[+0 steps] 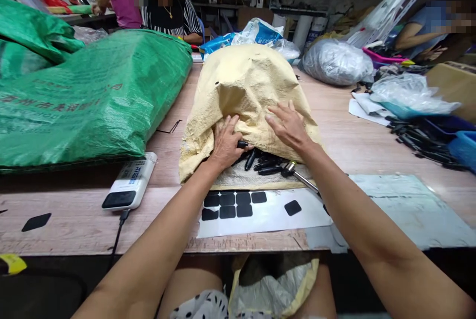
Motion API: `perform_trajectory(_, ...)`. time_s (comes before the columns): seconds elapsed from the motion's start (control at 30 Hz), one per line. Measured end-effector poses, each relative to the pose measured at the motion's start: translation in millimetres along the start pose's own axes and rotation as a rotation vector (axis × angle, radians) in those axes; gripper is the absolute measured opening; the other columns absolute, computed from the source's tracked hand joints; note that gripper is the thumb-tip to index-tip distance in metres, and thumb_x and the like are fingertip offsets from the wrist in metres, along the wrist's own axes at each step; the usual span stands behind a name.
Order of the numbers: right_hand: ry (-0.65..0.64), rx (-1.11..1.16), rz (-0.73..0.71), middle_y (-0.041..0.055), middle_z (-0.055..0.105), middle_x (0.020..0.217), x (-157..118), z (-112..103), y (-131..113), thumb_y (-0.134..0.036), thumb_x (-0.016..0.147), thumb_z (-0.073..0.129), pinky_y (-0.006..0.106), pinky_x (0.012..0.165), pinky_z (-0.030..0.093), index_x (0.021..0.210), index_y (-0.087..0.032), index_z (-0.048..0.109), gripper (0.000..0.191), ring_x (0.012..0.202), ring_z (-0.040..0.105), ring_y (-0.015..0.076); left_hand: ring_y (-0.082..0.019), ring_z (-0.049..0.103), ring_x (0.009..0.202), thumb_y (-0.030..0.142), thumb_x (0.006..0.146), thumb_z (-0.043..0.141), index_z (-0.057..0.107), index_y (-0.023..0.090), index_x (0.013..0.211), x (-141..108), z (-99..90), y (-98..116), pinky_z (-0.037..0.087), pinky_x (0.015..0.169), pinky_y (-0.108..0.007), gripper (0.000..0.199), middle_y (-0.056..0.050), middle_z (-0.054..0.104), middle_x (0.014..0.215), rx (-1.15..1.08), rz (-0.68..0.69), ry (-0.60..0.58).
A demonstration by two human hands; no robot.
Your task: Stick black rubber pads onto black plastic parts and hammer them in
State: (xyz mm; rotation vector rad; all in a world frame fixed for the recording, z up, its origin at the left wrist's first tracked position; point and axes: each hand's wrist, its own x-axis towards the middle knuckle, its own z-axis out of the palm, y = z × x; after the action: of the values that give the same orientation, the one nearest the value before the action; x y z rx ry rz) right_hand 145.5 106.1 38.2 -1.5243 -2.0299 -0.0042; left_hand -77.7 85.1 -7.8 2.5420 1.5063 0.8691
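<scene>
A cream woven sack lies on the table with its mouth toward me. My left hand rests at that mouth, its fingers on the fabric. A short black rod-shaped piece sticks out between its thumb and forefinger. My right hand is on the sack's upper side, fingers spread and holding nothing. Several similar black pieces lie in the sack's mouth, partly covered. A small hammer with a metal shaft lies at the mouth, partly hidden by my right forearm.
Black rounded stickers lie on a white sheet at the front. A white power bank with a cable and a green sack are at left. Black parts and plastic bags are at right. Other people sit beyond.
</scene>
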Motion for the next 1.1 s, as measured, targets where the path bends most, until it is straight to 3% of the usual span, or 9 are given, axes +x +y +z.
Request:
perform_trajectory(0.13,0.156,0.147,-0.126,0.0102,0.063,0.132,-38,-58,-9,-0.045,0.092,0.056,0.048,0.111,0.040,0.123,-0.021,0.068,0.040,0.128,0.053,0.0276,-0.036,0.034,0.143,0.045,0.087,0.069,0.058,0.017,0.078,-23,-24.4,26,0.029,0.117,-0.054,0.031,-0.018,0.037,0.154,-0.032,0.052,0.022)
perform_trajectory(0.23,0.083,0.094,-0.059,0.0065,0.070,0.112,-103,-86,-2,-0.037,0.093,0.057,0.039,0.092,0.052,0.111,-0.023,0.070,0.026,0.105,0.064,0.0227,-0.030,0.053,0.116,0.048,0.090,0.063,0.056,0.018,0.088,-65,-38.8,51,0.047,0.098,-0.045,0.031,-0.015,0.055,0.126,-0.045,0.036,-0.007)
perform_trajectory(0.33,-0.020,-0.028,0.071,0.0049,0.068,0.100,-172,-81,18,-0.037,0.093,0.058,0.036,0.082,0.052,0.106,-0.024,0.070,0.022,0.095,0.063,0.0215,-0.024,0.055,0.091,0.040,0.096,0.055,0.053,0.020,0.093,-113,-40.4,69,0.049,0.080,-0.038,0.020,-0.007,0.058,0.099,-0.008,0.039,-0.207)
perform_trajectory(0.43,-0.037,-0.213,0.085,0.0073,0.065,0.100,-214,-58,36,-0.041,0.093,0.058,0.039,0.086,0.051,0.115,-0.021,0.068,0.031,0.095,0.061,0.0242,-0.025,0.053,0.089,0.035,0.097,0.054,0.054,0.020,0.094,-141,-32.4,73,0.045,0.079,-0.038,0.015,-0.006,0.058,0.097,0.084,0.041,-0.320)
perform_trajectory(0.57,-0.033,-0.371,0.056,0.0074,0.064,0.093,-226,-47,38,-0.037,0.099,0.049,0.037,0.083,0.050,0.112,-0.019,0.068,0.030,0.091,0.060,0.0236,-0.025,0.052,0.092,0.039,0.097,0.054,0.054,0.021,0.094,-144,-26.2,67,0.043,0.080,-0.038,0.019,-0.007,0.059,0.100,0.113,0.050,-0.345)
perform_trajectory(0.7,-0.029,-0.351,0.091,0.0084,0.065,0.097,-226,-69,21,-0.038,0.099,0.047,0.038,0.083,0.050,0.108,-0.019,0.068,0.030,0.096,0.061,0.0248,-0.024,0.051,0.091,0.036,0.094,0.056,0.052,0.021,0.095,-144,-32.9,69,0.042,0.082,-0.038,0.015,-0.006,0.057,0.099,0.017,0.033,-0.317)
perform_trajectory(0.83,0.015,0.047,0.217,0.0075,0.067,0.106,-241,-87,-14,-0.042,0.097,0.050,0.035,0.088,0.051,0.115,-0.023,0.066,0.031,0.098,0.064,0.0217,-0.023,0.051,0.092,0.022,0.086,0.057,0.050,0.019,0.103,-153,-41.6,72,0.040,0.086,-0.039,0.019,-0.005,0.056,0.097,-0.129,-0.044,-0.261)
perform_trajectory(0.97,-0.102,0.444,0.476,0.0036,0.071,0.099,-264,-77,-58,-0.043,0.100,0.044,0.026,0.061,0.054,0.141,-0.028,0.052,0.044,0.072,0.065,0.0147,-0.023,0.053,0.099,0.025,0.094,0.055,0.056,0.022,0.106,-156,-45.0,71,0.038,0.086,-0.038,0.013,-0.004,0.059,0.104,-0.262,-0.099,-0.295)
perform_trajectory(1.1,-0.013,0.455,0.487,0.0059,0.065,0.129,-281,-57,-86,-0.043,0.096,0.053,0.030,0.090,0.056,0.138,-0.027,0.054,0.045,0.112,0.064,0.0208,-0.023,0.053,0.103,0.029,0.091,0.065,0.065,0.025,0.105,-154,-41.5,78,0.036,0.087,-0.038,0.014,-0.003,0.061,0.103,-0.291,-0.085,-0.317)
